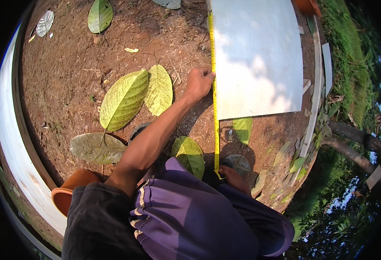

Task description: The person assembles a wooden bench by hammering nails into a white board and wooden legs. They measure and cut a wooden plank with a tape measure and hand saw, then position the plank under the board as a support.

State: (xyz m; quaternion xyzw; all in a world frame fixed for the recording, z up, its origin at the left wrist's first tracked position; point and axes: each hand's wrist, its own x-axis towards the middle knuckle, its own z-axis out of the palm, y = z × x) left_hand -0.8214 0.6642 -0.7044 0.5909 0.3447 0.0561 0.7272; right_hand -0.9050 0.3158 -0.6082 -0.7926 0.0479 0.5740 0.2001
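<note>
A yellow tape measure (217, 143) is stretched along the left edge of a pale flat board (259, 56) and runs past its near corner toward me. My left hand (200, 82) is closed at that edge, thumb and fingers pinching the tape against the board's side. Close to my knees, my right hand (235, 179) is at the tape's near end, where the yellow blade bends. My raised leg hides part of this hand, but its fingers appear closed on the tape. The tape's far end runs out of view at the top.
Large yellow-green leaves (124, 99) lie on the brown soil (69, 78). An orange pot (75, 186) lies tipped by my left arm; another orange pot (308, 6) is at the far right. A long pale plank (11, 125) curves along the left. Branches (355, 147) stand right.
</note>
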